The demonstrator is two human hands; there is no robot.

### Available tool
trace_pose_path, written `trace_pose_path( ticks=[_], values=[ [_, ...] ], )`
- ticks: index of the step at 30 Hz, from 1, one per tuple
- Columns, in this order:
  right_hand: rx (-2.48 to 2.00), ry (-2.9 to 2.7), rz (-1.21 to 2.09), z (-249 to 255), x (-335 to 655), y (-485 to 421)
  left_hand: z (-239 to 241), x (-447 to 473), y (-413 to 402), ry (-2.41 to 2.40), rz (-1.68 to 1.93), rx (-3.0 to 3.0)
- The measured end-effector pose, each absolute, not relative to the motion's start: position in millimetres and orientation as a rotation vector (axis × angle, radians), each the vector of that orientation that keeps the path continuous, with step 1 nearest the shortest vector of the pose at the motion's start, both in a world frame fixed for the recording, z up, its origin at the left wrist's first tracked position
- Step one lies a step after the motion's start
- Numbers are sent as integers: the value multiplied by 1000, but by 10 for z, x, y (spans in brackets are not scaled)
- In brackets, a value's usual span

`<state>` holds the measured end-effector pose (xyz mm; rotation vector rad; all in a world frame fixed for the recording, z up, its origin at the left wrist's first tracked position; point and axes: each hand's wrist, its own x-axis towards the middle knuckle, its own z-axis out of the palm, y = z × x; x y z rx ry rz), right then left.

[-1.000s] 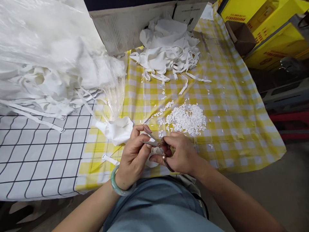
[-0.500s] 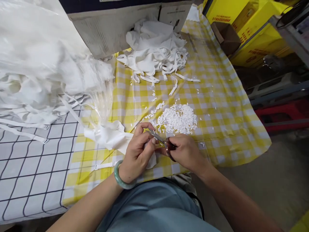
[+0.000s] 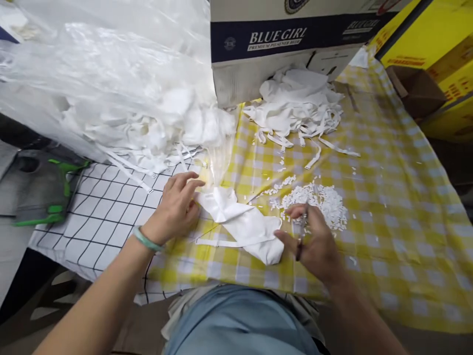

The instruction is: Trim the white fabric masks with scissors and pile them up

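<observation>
A white fabric garment with thin straps, like a bra [image 3: 244,222], lies spread on the yellow checked cloth between my hands. Beside its left end is my left hand [image 3: 175,209], fingers apart and curved, with nothing seen in them. My right hand [image 3: 318,241] holds a pair of small scissors [image 3: 303,227], pointing away from me, just right of the garment. Motion blurs this hand a little, and part of the scissors is hidden by the fingers. Behind it lies a heap of small white cut bits [image 3: 328,199].
A pile of white strapped garments [image 3: 299,106] rests against a cardboard beer box [image 3: 236,81]. To the left, a clear plastic bag [image 3: 121,64] spills more white garments over a black-lined white cloth [image 3: 99,212]. A grey-green object [image 3: 40,187] stands beyond the left edge.
My left hand has let go of the garment and moved left. The garment now lies flat. My right hand has drawn away to the right with the scissors. The view has turned left.
</observation>
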<state>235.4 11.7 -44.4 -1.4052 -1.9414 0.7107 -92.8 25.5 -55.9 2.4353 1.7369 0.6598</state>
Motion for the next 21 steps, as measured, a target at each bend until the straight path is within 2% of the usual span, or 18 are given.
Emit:
trace_pose_path(
  ticks=[4,9,16,21],
  values=[
    [-1067,-2042,838,-361,1537,212,-519,-1119,387,1577,521,2504],
    [-854,-2038,967,-338,935,295,-154,-943,-82,1591,742,2413],
    [-997,-1730,1153,-454,1119,112,-26,-667,-629,1621,931,2047],
    [-851,-1714,1103,-394,1291,104,-60,-540,-553,1183,729,1269]
  ],
)
